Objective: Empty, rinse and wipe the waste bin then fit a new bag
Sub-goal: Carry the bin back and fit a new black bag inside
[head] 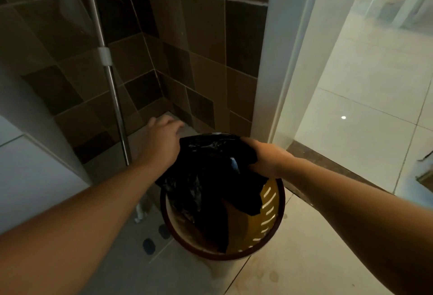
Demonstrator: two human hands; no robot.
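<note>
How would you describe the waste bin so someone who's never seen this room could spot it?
Start at the white door frame beside the brown tiled wall; on the floor at its foot stands the waste bin. It is round with a dark rim, slotted yellowish walls, and a black bag bunched inside.

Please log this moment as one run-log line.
stage: bag in bin | right hand: grip on black bag | left hand: at bag edge, grip unclear | bin: upright on floor, bag partly pulled up
</note>
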